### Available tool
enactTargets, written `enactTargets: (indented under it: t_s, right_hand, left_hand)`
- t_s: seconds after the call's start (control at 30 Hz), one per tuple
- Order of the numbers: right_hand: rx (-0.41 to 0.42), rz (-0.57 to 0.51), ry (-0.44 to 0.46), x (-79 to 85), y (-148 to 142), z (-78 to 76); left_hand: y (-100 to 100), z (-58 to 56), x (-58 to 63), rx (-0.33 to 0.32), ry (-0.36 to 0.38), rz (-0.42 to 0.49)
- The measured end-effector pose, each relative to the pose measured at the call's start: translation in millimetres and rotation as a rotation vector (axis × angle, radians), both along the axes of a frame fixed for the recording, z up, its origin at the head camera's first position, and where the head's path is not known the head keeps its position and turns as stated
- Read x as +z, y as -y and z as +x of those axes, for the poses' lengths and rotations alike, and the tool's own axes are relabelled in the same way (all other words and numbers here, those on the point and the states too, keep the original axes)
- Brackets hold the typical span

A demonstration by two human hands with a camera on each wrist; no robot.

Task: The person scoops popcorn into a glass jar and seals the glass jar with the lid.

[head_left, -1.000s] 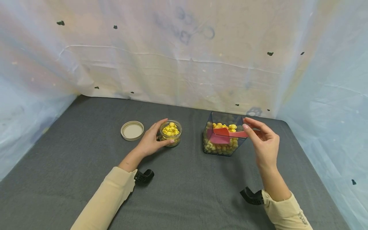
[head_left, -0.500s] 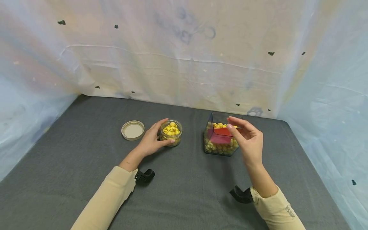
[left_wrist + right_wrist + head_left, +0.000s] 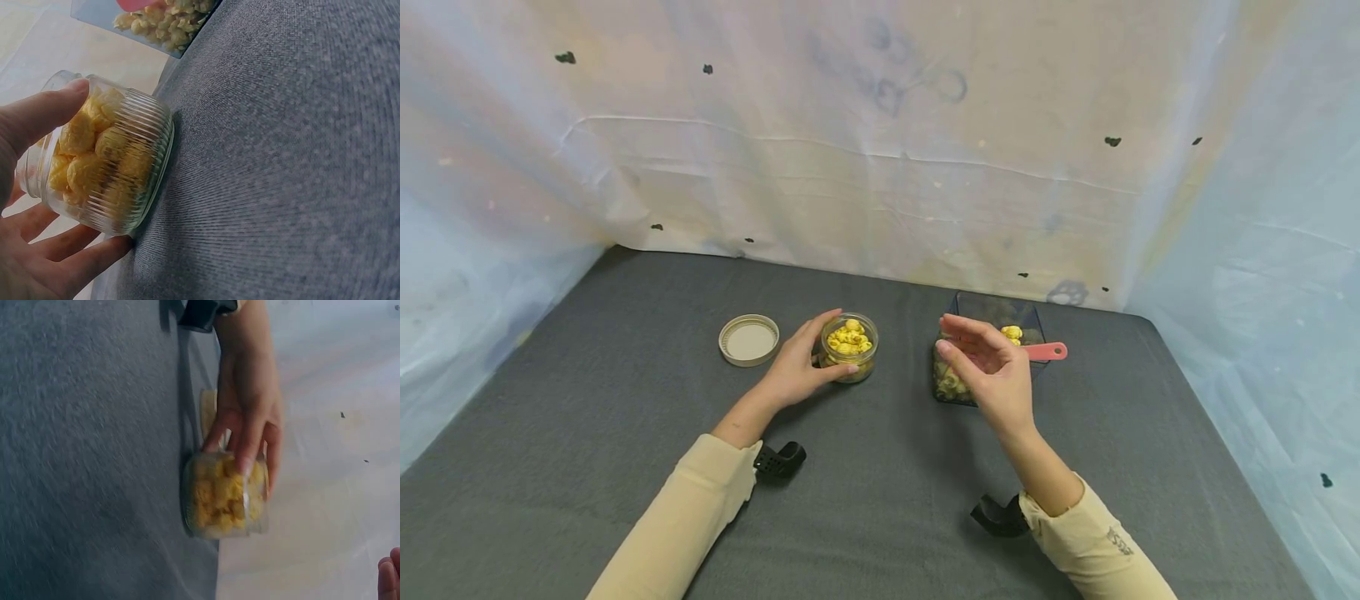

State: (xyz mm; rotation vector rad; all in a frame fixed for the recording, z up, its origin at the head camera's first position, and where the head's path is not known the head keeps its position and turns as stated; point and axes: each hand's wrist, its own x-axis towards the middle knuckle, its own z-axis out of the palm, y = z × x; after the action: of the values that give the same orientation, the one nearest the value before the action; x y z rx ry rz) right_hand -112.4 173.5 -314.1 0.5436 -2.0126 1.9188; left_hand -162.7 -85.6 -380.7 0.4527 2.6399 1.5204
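Note:
In the head view my left hand [image 3: 792, 371] holds a small glass jar [image 3: 860, 367] upright on the cloth, thumb on the near side and fingers round the back. Yellow popcorn [image 3: 848, 337] fills it; the ribbed glass shows in the left wrist view [image 3: 147, 150]. My right hand [image 3: 1002, 382], fingers bent and thumb apart from them, holds nothing. It overlaps a clear square container [image 3: 950, 385] of popcorn in the head view. A red scoop [image 3: 1049, 351] lies across that container, its handle sticking out rightward; its blade is hidden behind my hand.
A round jar lid [image 3: 749, 341] lies on the grey cloth [image 3: 865, 500] left of the jar. Behind the table hangs a pale plastic sheet [image 3: 820, 167], which also encloses both sides.
My right hand has moved left from beside the scoop's handle to in front of the container. The scoop stays in place, and my left hand keeps holding the jar.

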Motion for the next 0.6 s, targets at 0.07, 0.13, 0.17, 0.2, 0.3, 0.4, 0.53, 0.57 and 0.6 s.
enactTargets:
  t_s: [0.07,0.13,0.17,0.2,0.3,0.4,0.53,0.57,0.6]
  right_hand:
    - [0.000,0.027,-0.001,-2.5,5.0,-0.1]
    - [0.004,0.066,-0.003,-5.1,9.4,0.0]
    - [0.004,0.091,-0.006,-6.1,11.4,0.4]
    - [0.007,0.112,-0.009,-7.0,13.3,0.7]
    - [0.027,0.160,-0.018,-11.0,18.3,0.1]
    - [0.078,0.190,-0.011,-15.8,22.2,-1.1]
    - [0.149,0.244,0.009,-22.5,25.9,-3.6]
    - [0.158,0.256,0.016,-24.0,26.7,-4.2]
    - [0.163,0.268,0.018,-25.5,27.4,-4.8]
  left_hand:
    - [0.0,-0.1,0.3,0.001,0.004,0.001]
    - [-0.3,0.1,0.7,0.003,0.006,0.000]
    - [-0.5,0.4,0.9,0.005,0.008,0.001]
    - [-0.7,0.6,1.1,0.007,0.010,0.000]
    - [-1.4,1.5,1.7,0.014,0.011,0.000]
    - [-1.5,2.2,1.9,0.016,0.009,0.002]
    - [-0.6,3.2,1.9,0.015,0.004,0.008]
    - [-0.3,3.5,2.0,0.015,0.004,0.009]
    - [0.1,3.6,2.0,0.014,0.003,0.009]
